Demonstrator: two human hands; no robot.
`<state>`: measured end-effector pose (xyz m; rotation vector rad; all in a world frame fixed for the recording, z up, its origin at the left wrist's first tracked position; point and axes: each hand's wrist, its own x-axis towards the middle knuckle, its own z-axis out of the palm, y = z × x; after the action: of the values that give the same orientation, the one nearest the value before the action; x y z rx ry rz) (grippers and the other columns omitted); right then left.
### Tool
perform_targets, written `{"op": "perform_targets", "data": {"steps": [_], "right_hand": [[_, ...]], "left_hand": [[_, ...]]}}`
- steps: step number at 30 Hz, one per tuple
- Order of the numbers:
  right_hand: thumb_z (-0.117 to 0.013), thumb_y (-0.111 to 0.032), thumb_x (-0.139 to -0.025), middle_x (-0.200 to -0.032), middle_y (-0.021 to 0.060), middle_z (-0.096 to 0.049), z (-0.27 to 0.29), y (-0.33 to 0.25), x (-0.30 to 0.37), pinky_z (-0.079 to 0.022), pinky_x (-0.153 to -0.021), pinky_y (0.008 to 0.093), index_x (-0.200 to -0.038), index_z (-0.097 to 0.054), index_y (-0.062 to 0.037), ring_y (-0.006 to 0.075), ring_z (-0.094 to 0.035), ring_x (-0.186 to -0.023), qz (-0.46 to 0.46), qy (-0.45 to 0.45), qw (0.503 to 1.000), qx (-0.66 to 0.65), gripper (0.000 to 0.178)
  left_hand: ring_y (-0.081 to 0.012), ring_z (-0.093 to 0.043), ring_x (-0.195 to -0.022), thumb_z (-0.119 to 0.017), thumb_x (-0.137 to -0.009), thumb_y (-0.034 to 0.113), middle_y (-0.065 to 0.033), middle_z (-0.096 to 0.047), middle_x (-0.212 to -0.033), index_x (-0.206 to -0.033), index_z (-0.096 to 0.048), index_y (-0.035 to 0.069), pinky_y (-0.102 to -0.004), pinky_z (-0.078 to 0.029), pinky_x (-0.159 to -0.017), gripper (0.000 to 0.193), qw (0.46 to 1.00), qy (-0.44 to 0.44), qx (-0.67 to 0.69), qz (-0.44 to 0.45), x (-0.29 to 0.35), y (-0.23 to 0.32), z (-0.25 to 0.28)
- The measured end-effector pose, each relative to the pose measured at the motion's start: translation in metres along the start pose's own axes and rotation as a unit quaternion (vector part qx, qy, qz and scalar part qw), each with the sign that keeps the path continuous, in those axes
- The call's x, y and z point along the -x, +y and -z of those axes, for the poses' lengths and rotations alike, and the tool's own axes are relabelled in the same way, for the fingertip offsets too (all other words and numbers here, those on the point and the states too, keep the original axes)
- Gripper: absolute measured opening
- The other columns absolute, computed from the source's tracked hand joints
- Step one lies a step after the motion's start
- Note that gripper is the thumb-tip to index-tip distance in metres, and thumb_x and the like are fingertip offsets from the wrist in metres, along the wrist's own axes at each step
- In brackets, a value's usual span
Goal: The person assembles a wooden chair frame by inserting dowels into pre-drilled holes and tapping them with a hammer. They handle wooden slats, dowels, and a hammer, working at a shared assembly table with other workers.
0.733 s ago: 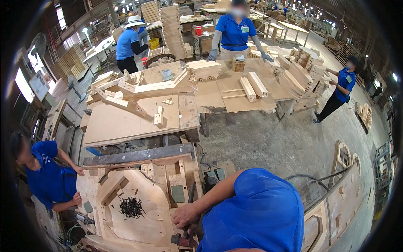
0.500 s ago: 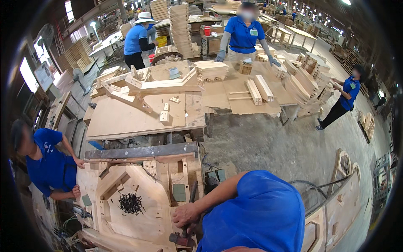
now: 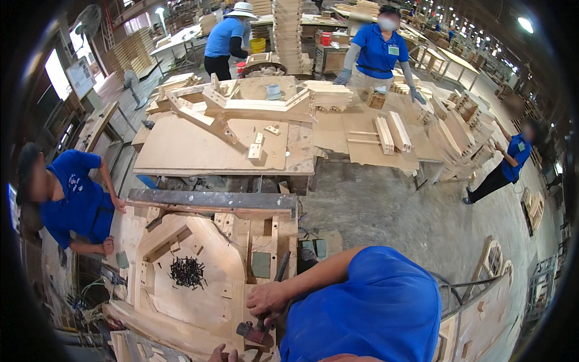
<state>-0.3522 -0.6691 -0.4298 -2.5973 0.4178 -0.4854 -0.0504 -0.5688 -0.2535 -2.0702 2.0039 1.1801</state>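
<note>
My right hand is closed around the dark handle of a hammer. Its reddish head hangs below my fist, over the near right side of the wooden frame. At the bottom edge only part of my left hand shows, fingers a little apart, with nothing visible in it. Left of my right hand lies the pale angled wooden frame on the workbench. A heap of black screws rests on the board inside it. Beyond my right hand is a grey-green square pad.
A co-worker stands at the bench's left side. A dark metal bar crosses its far edge. Behind is a table with wooden parts; another co-worker stands behind stacked pieces. Wooden panels stand at the right.
The view has turned, so the surroundings sit farther right. My left hand has come in at the lower edge. My right hand still grips the hammer, slightly higher in the picture.
</note>
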Motion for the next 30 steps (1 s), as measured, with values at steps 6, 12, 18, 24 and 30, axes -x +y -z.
{"op": "perform_targets", "data": {"steps": [6, 12, 18, 24, 30], "right_hand": [[-0.077, -0.052, -0.087, -0.099, 0.0101, -0.060, 0.004, 0.001, 0.000, -0.048, -0.079, 0.0489, -0.097, -0.064, -0.0117, 0.0328, -0.062, -0.096, 0.005, 0.002, 1.000, 0.000, 0.044], [-0.076, -0.051, -0.089, -0.099, 0.0125, -0.060, 0.006, 0.001, -0.007, -0.048, -0.078, 0.0496, -0.097, -0.062, -0.0117, 0.0357, -0.062, -0.093, 0.026, 0.014, 0.999, -0.037, 0.043], [-0.075, -0.051, -0.092, -0.101, 0.0113, -0.060, 0.014, -0.001, -0.006, -0.049, -0.080, 0.0476, -0.104, -0.064, -0.0120, 0.0330, -0.062, -0.093, -0.004, -0.017, 1.000, -0.004, 0.042], [-0.072, -0.053, -0.093, -0.099, 0.0109, -0.059, 0.014, -0.003, -0.012, -0.050, -0.080, 0.0476, -0.103, -0.063, -0.0108, 0.0319, -0.062, -0.092, 0.002, -0.038, 0.999, -0.005, 0.044], [-0.072, -0.053, -0.093, -0.099, 0.0115, -0.059, 0.021, -0.004, -0.010, -0.050, -0.080, 0.0478, -0.101, -0.062, -0.0101, 0.0325, -0.062, -0.093, -0.004, -0.040, 0.999, -0.003, 0.045]], "left_hand": [[-0.0298, -0.078, -0.085, -0.066, -0.105, 0.041, -0.0154, -0.081, -0.097, -0.143, -0.061, 0.003, -0.0439, -0.059, -0.079, 0.054, 1.000, -0.006, -0.002, 0.027, 0.007, 0.014, 0.004], [-0.0369, -0.077, -0.088, -0.080, -0.091, 0.030, -0.0203, -0.079, -0.093, -0.127, -0.072, 0.000, -0.0451, -0.060, -0.082, 0.047, 0.996, 0.088, -0.013, -0.019, -0.001, -0.025, -0.017], [-0.0366, -0.075, -0.090, -0.077, -0.092, 0.027, -0.0200, -0.078, -0.098, -0.129, -0.072, 0.003, -0.0447, -0.058, -0.083, 0.045, 0.996, 0.090, 0.007, 0.001, 0.000, 0.000, -0.004], [-0.0371, -0.073, -0.094, -0.075, -0.093, 0.031, -0.0193, -0.077, -0.101, -0.132, -0.070, 0.004, -0.0466, -0.056, -0.088, 0.048, 0.997, 0.077, 0.017, 0.019, 0.006, 0.001, -0.002], [-0.0370, -0.073, -0.097, -0.074, -0.094, 0.033, -0.0190, -0.077, -0.103, -0.133, -0.070, 0.004, -0.0465, -0.056, -0.089, 0.049, 0.998, 0.066, 0.006, 0.018, 0.003, 0.004, -0.003]]}}
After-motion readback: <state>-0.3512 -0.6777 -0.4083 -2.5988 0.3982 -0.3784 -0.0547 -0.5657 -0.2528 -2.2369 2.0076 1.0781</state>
